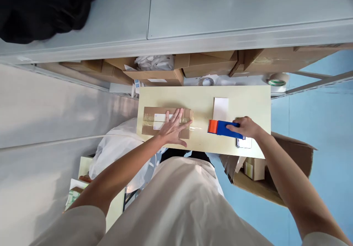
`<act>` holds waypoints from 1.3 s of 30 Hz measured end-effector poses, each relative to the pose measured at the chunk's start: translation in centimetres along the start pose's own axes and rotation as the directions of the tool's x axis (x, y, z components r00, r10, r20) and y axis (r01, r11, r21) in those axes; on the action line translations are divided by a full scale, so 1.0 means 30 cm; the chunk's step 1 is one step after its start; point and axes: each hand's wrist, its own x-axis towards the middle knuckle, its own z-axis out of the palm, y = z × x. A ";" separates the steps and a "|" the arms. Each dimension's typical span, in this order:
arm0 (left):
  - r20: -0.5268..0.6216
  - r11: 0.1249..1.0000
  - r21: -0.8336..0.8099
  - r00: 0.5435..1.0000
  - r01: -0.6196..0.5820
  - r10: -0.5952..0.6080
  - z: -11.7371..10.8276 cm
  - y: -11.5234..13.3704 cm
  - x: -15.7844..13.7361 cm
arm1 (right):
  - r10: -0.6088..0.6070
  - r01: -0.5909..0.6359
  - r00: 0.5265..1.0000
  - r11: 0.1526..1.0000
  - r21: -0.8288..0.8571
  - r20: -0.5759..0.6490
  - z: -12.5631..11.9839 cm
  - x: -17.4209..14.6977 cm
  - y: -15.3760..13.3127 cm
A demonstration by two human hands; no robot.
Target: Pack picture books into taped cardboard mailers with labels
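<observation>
A brown cardboard box (148, 125) with clear tape along its top and a white label (159, 121) lies on the left half of the pale table (201, 143). Spread over the box's right part is my left hand (175, 127), fingers apart and pressing on it. My right hand (245, 127) grips a blue and orange tape dispenser (224, 127) near the table's right side. Between box and dispenser, what looks like a strip of clear tape shows faintly. White paper (220, 108) lies just behind the dispenser, and a small white card stack (245, 143) sits partly beneath my right hand.
Behind the table, a shelf holds open cartons (157, 76) and tape rolls (277, 79). A grey upper shelf (220, 10) overhangs them. A large open carton (292, 154) stands low at right; a white plastic bag (110, 150) is at left, crossed by a pale cable (68, 142).
</observation>
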 end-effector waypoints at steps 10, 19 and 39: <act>-0.041 0.992 0.011 0.992 0.123 -0.122 -0.030 0.130 0.037 | 0.182 -0.167 0.983 0.906 -0.389 0.002 0.122 0.085 -0.546; -0.088 0.980 -0.183 0.992 0.075 -0.092 -0.045 0.106 0.024 | 0.319 -0.376 0.925 0.846 -0.378 -0.206 0.204 -0.070 -0.371; -0.365 0.435 -0.894 0.734 -0.106 -0.572 0.254 -0.346 -0.331 | -0.067 0.131 0.901 0.984 0.122 -0.429 0.577 -0.107 -0.360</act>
